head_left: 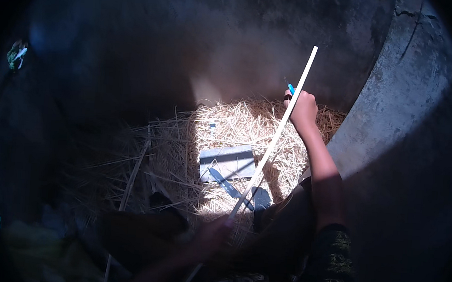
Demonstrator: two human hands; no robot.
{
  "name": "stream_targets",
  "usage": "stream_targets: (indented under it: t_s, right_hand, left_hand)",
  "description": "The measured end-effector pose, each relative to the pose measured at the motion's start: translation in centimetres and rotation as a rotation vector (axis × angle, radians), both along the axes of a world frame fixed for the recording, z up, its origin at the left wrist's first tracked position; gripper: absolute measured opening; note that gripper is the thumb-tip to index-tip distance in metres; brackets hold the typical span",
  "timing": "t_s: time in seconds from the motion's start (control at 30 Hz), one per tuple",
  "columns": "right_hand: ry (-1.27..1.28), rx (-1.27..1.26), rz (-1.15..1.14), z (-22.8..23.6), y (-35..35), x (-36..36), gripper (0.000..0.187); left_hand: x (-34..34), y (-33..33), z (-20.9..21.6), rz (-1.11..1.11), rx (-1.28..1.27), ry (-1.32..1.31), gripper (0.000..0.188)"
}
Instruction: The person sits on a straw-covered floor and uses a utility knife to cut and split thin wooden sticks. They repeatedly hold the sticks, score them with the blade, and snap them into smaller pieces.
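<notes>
A long pale strip (274, 141), split wood or bamboo by its look, slants from my lap up to the far right. In deep shadow, my left hand (213, 235) is closed round its lower part. My right hand (303, 108) is a fist at the far end, behind the strip. Out of that fist pokes a small blue tool (291, 89) with a thin dark tip; its kind is unclear. Whether this fist also touches the strip I cannot tell. Between my legs a long dark blade (225, 184) lies partly over a flat grey block (227, 161).
Shavings and thin slivers (238, 122) cover the ground around the block. A small teal object (213, 126) lies among them. A dark wall (154, 47) rises ahead, and a pale concrete surface (391, 100) slopes at the right. Longer strips (133, 174) lie at the left.
</notes>
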State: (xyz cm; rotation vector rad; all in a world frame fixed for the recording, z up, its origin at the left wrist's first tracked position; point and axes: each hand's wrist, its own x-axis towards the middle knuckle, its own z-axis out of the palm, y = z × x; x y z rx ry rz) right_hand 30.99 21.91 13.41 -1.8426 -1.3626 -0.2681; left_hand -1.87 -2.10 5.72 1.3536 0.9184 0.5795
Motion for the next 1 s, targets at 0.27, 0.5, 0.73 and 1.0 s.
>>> stream_targets:
  t_s: [0.27,0.5,0.73,1.0]
  right_hand:
    - [0.357,-0.119,0.081,0.7,0.5,-1.0,0.024]
    - [0.323,-0.17,0.014,-0.4,1.8,0.4,0.029]
    - [-0.153,-0.2,0.32,-0.1,-1.3,-5.9,0.024]
    - [-0.556,-0.171,0.635,-4.9,-4.4,-14.3,0.011]
  left_hand:
    - [-1.1,1.0,-1.2,-0.022,-0.185,-0.156,0.031]
    - [-2.0,1.1,-2.0,0.081,-0.145,-0.226,0.027]
    - [-2.7,1.4,-1.1,0.206,-0.009,0.013,0.029]
    - [-3.8,2.4,-1.1,0.405,0.428,0.421,0.029]
